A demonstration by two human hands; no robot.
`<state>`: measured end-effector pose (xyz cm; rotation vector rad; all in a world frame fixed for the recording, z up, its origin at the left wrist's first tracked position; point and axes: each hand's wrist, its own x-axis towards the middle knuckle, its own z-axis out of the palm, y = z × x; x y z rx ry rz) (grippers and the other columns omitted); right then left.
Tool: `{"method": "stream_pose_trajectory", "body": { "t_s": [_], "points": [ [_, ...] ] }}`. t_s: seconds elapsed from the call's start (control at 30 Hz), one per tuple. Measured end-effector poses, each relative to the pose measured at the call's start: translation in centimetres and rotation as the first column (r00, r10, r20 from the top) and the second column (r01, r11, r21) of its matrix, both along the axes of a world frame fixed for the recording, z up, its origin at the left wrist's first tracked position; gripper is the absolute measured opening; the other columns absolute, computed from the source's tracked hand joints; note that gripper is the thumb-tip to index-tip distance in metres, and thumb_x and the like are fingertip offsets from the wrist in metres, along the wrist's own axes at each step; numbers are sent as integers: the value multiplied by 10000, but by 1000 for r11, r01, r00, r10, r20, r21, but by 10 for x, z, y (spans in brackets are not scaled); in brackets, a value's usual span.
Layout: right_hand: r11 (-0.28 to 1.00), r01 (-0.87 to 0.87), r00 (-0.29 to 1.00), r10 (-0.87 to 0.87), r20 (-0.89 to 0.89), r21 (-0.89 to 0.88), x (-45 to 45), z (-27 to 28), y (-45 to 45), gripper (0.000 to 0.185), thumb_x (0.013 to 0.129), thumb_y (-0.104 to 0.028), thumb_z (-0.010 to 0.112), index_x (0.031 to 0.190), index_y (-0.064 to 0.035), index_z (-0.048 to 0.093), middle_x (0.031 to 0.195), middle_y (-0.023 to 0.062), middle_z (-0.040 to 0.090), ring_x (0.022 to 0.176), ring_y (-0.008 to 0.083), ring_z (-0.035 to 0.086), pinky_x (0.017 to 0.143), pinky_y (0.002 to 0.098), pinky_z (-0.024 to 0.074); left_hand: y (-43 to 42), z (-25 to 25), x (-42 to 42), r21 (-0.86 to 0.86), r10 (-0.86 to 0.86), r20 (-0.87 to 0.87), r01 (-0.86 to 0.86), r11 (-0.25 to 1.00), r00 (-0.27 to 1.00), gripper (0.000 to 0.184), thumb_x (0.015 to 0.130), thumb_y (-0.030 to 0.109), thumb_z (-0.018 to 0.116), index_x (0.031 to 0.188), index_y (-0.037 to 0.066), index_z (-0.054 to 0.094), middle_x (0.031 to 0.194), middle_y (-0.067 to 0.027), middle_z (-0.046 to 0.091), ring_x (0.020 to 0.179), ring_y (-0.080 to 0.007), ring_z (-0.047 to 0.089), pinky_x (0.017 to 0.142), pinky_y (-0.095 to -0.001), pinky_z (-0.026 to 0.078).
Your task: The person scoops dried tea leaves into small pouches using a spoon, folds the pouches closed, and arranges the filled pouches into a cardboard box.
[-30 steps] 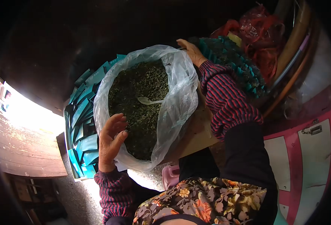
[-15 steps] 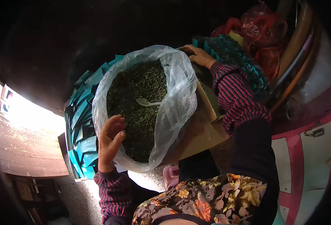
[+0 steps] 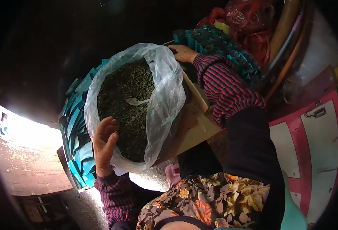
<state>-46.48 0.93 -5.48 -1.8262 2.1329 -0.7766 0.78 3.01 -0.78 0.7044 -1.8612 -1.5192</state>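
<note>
Bag (image 3: pixel 166 90) shifted, between left hand (image 3: pixel 105 144), right hand (image 3: pixel 184 53)

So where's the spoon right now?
In the head view, the pale spoon lies on the dark loose material inside the clear plastic bag, beyond and right of the left hand.

Tan flat surface (image 3: pixel 190 134); on it, open clear plastic bag (image 3: pixel 167 92) of dark leafy bits (image 3: pixel 128 126).

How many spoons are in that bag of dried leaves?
1: the pale spoon lies on the dried leaves, its handle reaching the right-hand wall of the plastic bag. Others may be buried.
</note>
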Motion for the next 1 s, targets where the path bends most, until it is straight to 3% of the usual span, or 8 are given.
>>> {"method": "stream_pose_trajectory", "body": {
  "t_s": [0.17, 0.2, 0.3, 0.33, 0.4, 0.57, 0.8, 1.0],
  "points": [
    [989, 106, 987, -92, -135, 107, 10, 12, 1, 466, 780, -156, 537, 1241, -99, 582, 1237, 200, 570, 1163, 343, 529, 1000, 381, 405, -1, -2, -1, -7, -9, -5, 9, 1000, 1000, 555, 813, 204, 713, 1297, 43, 495, 1178, -83, 568, 1012, -154, 557, 896, -285, 440],
    [994, 112, 990, -112, -90, 1, 11, 10, 4, 440, 801, -358, 620, 1137, -74, 642, 1111, 205, 631, 1067, 360, 579, 917, 389, 443, 0, -2, 0, -16, -6, 9, 6, 1000, 1000, 554, 812, 199, 713, 1297, 44, 495, 1179, -83, 568, 1013, -154, 556, 894, -285, 442],
    [982, 159, 984, -148, -102, 103, 14, 12, 3, 421, 789, -372, 630, 1084, -74, 672, 1088, 203, 640, 1023, 365, 601, 892, 394, 460, -2, -3, -1, -27, -7, 21, 7, 1000, 1000, 552, 813, 195, 712, 1297, 45, 494, 1181, -83, 566, 1015, -153, 554, 891, -284, 444],
    [982, 161, 983, -150, -101, 103, 22, 20, 5, 421, 789, -372, 630, 1084, -74, 672, 1088, 203, 640, 1023, 365, 601, 892, 394, 460, -2, -4, 0, -25, -8, 21, 8, 1000, 1000, 550, 814, 197, 710, 1296, 46, 494, 1182, -84, 565, 1017, -154, 554, 891, -283, 444],
    [915, 325, 945, -320, -60, 237, 38, 35, 7, 315, 807, -157, 564, 1086, -59, 673, 1155, 201, 614, 1081, 345, 588, 941, 390, 456, -1, -2, 0, -34, -9, 32, 10, 999, 999, 542, 818, 193, 704, 1296, 47, 494, 1183, -83, 565, 1017, -153, 553, 893, -284, 444],
    [764, 631, 751, -645, 142, 134, 60, 28, 3, 302, 854, -209, 563, 1072, -30, 669, 1176, 194, 609, 1109, 345, 579, 948, 400, 460, -1, -5, -3, -45, -28, 30, 29, 999, 999, 525, 824, 184, 690, 1292, 45, 495, 1182, -83, 563, 1021, -157, 552, 898, -286, 445],
    [805, 589, 771, -586, 247, 72, 59, -3, 19, 270, 836, -198, 548, 971, -16, 696, 1109, 228, 622, 1064, 382, 590, 921, 426, 472, -3, -6, -1, -59, -21, 57, 25, 998, 998, 524, 822, 176, 687, 1291, 41, 496, 1182, -89, 564, 1032, -168, 553, 915, -298, 440],
    [850, 520, 852, -510, 120, -81, 40, -27, 16, 283, 840, -232, 539, 885, -4, 702, 994, 248, 639, 982, 387, 616, 857, 435, 491, -4, -6, -1, -80, -19, 80, 25, 996, 997, 528, 825, 190, 695, 1290, 37, 497, 1176, -106, 571, 1045, -184, 557, 931, -310, 437]
  ]
}}
